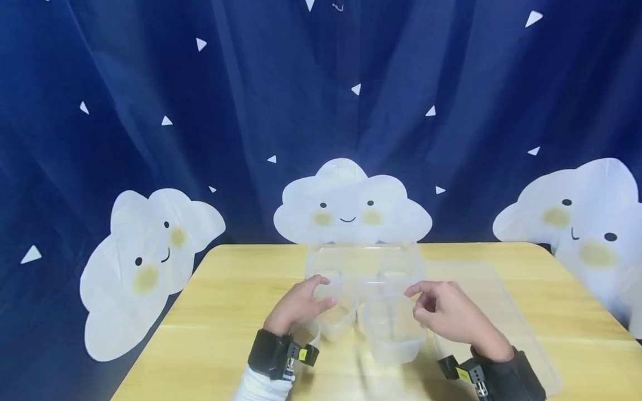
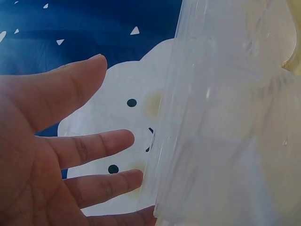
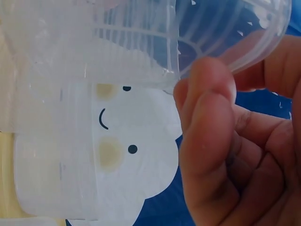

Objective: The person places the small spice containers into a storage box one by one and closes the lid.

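My right hand (image 1: 448, 312) pinches the rim of a clear ribbed plastic bin (image 1: 396, 328) between thumb and curled fingers. In the right wrist view, one finger of that hand shows behind the ribbed bin (image 3: 225, 28) and the rest curl toward the palm. My left hand (image 1: 303, 303) is beside a second clear bin (image 1: 338, 320), its fingers spread and thumb apart. Seen from the left wrist, the left hand (image 2: 70, 150) has its lower fingertips right at the edge of clear plastic (image 2: 216, 122).
Behind the bins stands a larger clear plastic container (image 1: 368, 259) with a divided look. A flat clear panel (image 1: 494, 312) lies at the right of the wooden table (image 1: 200, 334). Below the left hand sits a small clear round-edged piece (image 1: 308, 334). A blue curtain (image 1: 251, 100) hangs behind.
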Demonstrator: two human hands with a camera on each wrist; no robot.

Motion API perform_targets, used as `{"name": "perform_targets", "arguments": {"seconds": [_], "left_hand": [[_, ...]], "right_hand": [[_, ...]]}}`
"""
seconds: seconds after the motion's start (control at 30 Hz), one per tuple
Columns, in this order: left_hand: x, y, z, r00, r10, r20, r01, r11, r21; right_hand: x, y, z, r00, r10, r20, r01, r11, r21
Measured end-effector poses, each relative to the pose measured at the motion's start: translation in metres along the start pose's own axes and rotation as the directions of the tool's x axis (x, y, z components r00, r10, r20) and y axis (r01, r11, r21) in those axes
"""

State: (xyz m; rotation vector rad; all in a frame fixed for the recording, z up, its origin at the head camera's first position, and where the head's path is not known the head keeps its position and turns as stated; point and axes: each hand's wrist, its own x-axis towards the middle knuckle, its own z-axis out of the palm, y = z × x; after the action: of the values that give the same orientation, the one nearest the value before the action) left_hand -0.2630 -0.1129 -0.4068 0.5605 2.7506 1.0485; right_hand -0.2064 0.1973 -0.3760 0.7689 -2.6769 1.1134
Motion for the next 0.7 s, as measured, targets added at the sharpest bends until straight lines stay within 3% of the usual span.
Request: {"name": "perform_targets", "arguments": {"seconds": [0.43, 0.7], "left_hand": [[-0.0012, -0.0020, 0.0031, 1.000, 0.006, -0.002, -0.006, 1.000, -0.022], [-0.0020, -0.0022, 0.0022, 1.000, 0.012, -0.010, -0.012, 1.000, -0.015]], "right_hand": [[-0.0011, -0.0003, 0.0026, 0.998, 0.043, -0.050, -0.042, 0.999, 0.021], [-0.0011, -0.0006, 0.0045, 0.991, 0.058, -0.123, -0.059, 0.998, 0.003]]}}
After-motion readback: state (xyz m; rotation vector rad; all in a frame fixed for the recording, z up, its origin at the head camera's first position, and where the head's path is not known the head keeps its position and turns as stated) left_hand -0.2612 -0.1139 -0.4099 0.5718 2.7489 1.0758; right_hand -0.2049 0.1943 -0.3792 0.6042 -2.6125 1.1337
